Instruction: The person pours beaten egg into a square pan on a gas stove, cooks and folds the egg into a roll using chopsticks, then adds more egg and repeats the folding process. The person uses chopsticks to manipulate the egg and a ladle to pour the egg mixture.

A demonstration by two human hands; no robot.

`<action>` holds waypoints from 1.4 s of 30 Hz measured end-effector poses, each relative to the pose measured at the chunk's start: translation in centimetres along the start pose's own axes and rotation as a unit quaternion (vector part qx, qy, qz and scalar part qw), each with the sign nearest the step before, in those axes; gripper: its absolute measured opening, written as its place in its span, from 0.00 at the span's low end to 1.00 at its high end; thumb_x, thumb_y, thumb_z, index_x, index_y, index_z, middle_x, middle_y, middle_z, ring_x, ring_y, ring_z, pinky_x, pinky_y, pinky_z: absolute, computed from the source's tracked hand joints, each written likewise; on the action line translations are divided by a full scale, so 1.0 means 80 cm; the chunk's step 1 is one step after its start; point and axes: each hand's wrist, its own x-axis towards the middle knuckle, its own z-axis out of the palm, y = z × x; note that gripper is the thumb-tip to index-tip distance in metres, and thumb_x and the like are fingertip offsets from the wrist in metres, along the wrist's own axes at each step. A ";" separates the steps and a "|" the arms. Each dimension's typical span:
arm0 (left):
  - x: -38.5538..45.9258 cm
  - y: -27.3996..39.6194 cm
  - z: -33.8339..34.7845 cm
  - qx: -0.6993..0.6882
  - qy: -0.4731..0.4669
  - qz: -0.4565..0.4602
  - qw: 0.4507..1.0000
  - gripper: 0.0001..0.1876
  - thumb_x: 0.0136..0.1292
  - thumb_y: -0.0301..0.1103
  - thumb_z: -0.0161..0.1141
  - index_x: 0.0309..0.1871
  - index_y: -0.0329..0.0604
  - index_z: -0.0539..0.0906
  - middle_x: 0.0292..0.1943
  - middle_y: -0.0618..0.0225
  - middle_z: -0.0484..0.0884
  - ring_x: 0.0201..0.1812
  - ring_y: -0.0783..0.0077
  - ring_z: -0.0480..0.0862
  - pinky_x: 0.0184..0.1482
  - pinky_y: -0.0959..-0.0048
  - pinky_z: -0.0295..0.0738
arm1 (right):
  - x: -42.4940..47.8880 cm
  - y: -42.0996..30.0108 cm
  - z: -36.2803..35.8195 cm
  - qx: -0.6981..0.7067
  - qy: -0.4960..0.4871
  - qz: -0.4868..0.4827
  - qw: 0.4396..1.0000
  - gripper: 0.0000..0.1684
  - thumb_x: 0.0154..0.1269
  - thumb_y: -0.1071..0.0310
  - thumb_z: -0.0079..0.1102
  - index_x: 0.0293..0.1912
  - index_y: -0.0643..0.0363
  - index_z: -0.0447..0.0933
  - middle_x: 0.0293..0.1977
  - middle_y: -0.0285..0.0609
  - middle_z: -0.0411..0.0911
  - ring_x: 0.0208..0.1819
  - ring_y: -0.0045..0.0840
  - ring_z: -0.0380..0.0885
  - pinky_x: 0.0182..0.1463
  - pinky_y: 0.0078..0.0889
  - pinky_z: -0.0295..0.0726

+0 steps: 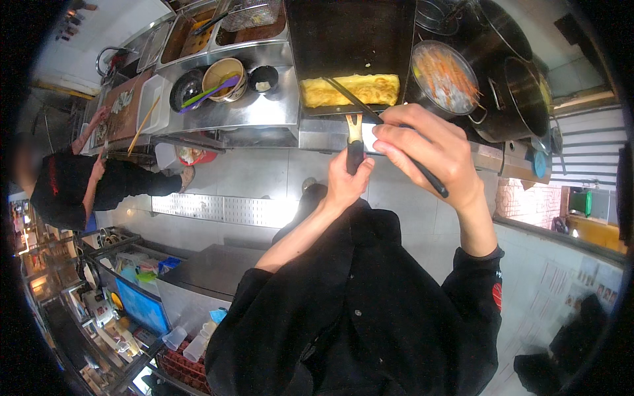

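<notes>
A rolled omelette point(350, 91) lies along the near side of a dark rectangular pan point(351, 37). My left hand point(345, 180) is closed around the black grip of the pan's handle point(354, 133), just below the near rim. Long dark chopsticks point(354, 98) are in my right hand point(431, 148), at the right of the handle. Their tips reach over the omelette's upper edge, left of its middle. Whether the tips press into the egg is unclear.
Right of the pan stand a pot of orange sticks point(443, 74) and a large metal pot point(520, 99). On the left steel counter are a patterned bowl with spatulas point(224, 74) and a small black bowl point(264, 79). A co-worker point(74, 183) holds a knife at a cutting board point(119, 111).
</notes>
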 end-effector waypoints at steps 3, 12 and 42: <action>-0.001 0.000 0.000 -0.015 0.001 -0.009 1.000 0.07 0.66 0.27 0.61 0.34 0.40 0.73 0.16 0.76 0.72 0.14 0.84 0.70 0.17 0.79 0.62 | -0.002 0.003 -0.001 0.003 0.008 0.007 1.000 0.10 0.54 0.75 0.71 0.37 0.64 0.81 0.38 0.48 0.81 0.37 0.35 0.83 0.39 0.30 0.81; -0.008 0.014 -0.007 -0.079 -0.004 -0.176 0.981 0.08 0.69 0.32 0.59 0.37 0.39 0.73 0.18 0.72 0.71 0.11 0.80 0.69 0.13 0.76 0.65 | -0.030 0.025 -0.022 0.004 0.139 0.136 0.981 0.06 0.56 0.80 0.67 0.36 0.67 0.82 0.35 0.47 0.82 0.37 0.32 0.81 0.42 0.28 0.79; 0.159 -0.222 -0.059 -0.122 -0.031 -0.313 0.941 0.16 0.70 0.47 0.59 0.37 0.45 0.72 0.22 0.71 0.72 0.14 0.76 0.71 0.13 0.73 0.68 | -0.245 0.018 0.115 0.208 0.302 0.482 0.796 0.06 0.67 0.76 0.62 0.37 0.71 0.79 0.34 0.41 0.77 0.35 0.22 0.80 0.43 0.26 0.84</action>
